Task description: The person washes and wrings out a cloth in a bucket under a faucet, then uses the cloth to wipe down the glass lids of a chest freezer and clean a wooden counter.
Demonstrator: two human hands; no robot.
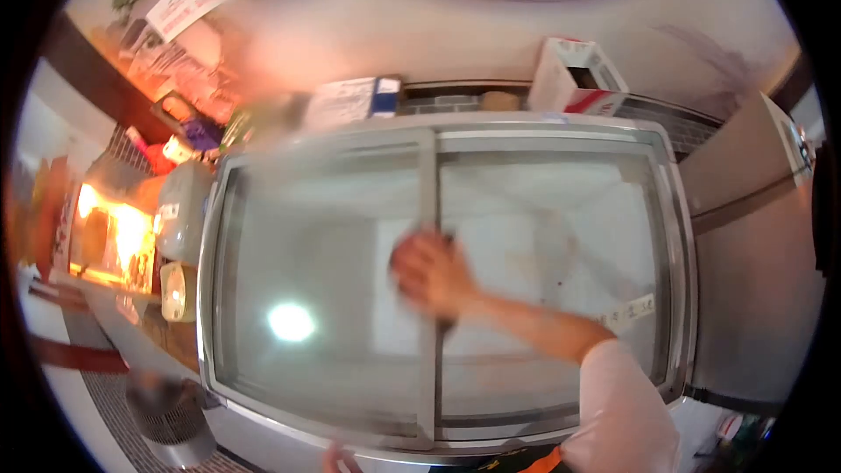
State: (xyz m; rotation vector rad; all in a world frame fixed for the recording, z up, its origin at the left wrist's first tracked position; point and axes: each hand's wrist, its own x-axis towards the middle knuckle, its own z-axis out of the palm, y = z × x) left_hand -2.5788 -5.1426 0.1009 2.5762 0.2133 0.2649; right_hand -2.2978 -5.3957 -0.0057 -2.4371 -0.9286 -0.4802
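My right hand [429, 273] is over the middle of a glass-topped chest freezer [434, 158], by the frame bar between its two sliding glass panes. Its fingers are bent and blurred around something dark reddish that I cannot make out. Dark patches show above and below the hand at the bar. The left pane [307, 236] has a bright light reflection; the right pane [526, 210] bears a small label strip. Only blurred fingertips of my left hand [337, 457] show at the bottom edge, near the freezer's front rim.
Behind the freezer stand a white and red box [569, 79] and a white and blue box [350, 101]. A brightly lit case [114, 236] and a container [182, 210] are at the left. A grey cylinder [171, 425] stands lower left, a tall grey cabinet [753, 254] at the right.
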